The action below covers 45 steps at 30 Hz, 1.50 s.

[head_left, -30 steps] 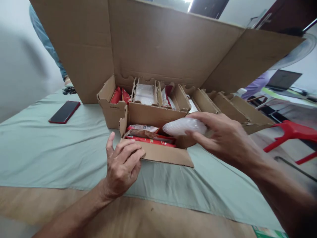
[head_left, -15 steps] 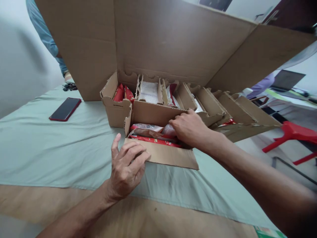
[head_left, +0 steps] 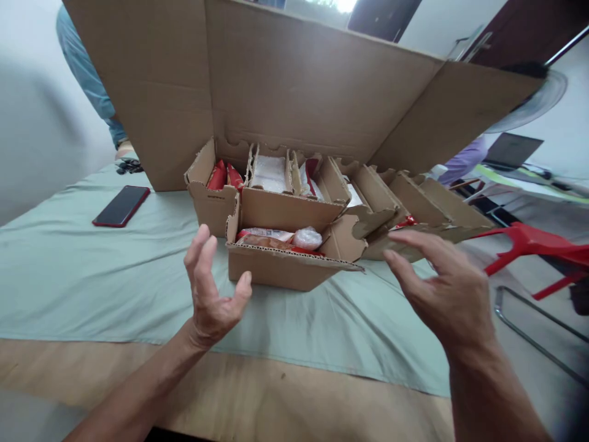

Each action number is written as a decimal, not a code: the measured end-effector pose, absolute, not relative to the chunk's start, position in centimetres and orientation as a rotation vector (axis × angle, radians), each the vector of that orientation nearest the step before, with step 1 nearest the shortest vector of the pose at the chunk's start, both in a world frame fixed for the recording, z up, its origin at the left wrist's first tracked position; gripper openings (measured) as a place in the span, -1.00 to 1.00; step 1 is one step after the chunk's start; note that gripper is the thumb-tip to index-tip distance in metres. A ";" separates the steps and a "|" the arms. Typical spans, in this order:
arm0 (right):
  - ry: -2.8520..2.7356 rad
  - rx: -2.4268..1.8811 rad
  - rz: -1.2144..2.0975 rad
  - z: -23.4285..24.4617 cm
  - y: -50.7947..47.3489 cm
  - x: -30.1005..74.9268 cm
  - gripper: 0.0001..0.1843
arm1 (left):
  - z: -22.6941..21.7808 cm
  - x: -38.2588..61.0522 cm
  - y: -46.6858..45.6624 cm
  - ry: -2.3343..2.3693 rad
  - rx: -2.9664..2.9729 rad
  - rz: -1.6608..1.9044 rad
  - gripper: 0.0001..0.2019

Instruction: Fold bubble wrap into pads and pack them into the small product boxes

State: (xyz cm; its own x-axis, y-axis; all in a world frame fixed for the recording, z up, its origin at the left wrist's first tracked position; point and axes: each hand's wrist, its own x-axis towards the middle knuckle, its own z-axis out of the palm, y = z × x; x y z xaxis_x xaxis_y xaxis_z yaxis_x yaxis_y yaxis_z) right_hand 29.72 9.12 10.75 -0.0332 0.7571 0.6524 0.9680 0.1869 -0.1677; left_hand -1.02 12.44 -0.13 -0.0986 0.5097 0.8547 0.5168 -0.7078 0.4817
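In the head view an open-topped cardboard box (head_left: 271,270) stands on the green cloth in the middle. Inside it lie red and clear plastic packets (head_left: 267,236) and a bubble-wrapped bundle (head_left: 308,238). My left hand (head_left: 214,282) is raised off the box's left end, fingers spread and nothing in it. To the right of the box my right hand (head_left: 442,285) hovers with thumb and fingers apart, also holding nothing. Behind, a row of cardboard compartments holds red packets (head_left: 225,177), a bubble-wrapped piece (head_left: 269,172) and other wrapped items.
A large cardboard panel (head_left: 304,80) rises behind the row. A phone (head_left: 121,205) lies on the cloth at left, near some dark small things (head_left: 129,166). To the right are a red plastic stool (head_left: 529,245), a laptop (head_left: 513,151) and a metal tube frame (head_left: 515,313).
My right hand has come out of the box and moved right, opening. The left hand has let go of the front flap, which now stands up instead of lying folded outward.
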 end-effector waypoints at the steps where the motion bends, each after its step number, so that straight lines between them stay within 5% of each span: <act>1: -1.766 -1.610 -0.315 9.4 8.1 30.4 -0.74 | -0.3 -1.2 12.8 -1.288 -2.146 -2.050 -0.08; 8: -1.716 -1.520 0.657 2.0 9.7 28.7 -0.12 | -1.1 -1.2 15.5 -1.837 -2.550 -2.504 -0.10; 17: -1.637 -1.431 0.564 1.3 7.2 27.0 -0.51 | -0.5 -0.2 11.1 -2.017 -2.601 -2.309 -0.26; 22: -1.644 -1.427 0.563 2.0 0.8 24.0 -0.44 | -1.5 -4.3 3.8 -2.284 -2.497 -2.168 -0.42; 26: -1.716 -1.280 0.663 3.9 3.2 20.3 -0.33 | 0.0 -7.9 3.6 -2.355 -2.160 -2.315 -0.33; 34: -1.615 -1.480 0.436 3.7 0.1 24.7 -0.67 | 1.0 -2.6 4.0 -1.845 -2.574 -2.402 -0.14; 45: -1.561 -1.364 0.616 1.7 1.3 20.8 -0.38 | 1.2 -6.0 4.8 -2.166 -2.421 -2.289 -0.29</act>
State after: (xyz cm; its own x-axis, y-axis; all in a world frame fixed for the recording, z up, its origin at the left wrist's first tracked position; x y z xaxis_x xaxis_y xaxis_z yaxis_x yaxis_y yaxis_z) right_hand 20.83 1.34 1.75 0.0622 0.9457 0.3191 0.4731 0.2536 -0.8437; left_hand -5.96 4.76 1.21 -0.0520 0.9815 0.1841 0.1298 -0.1761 0.9758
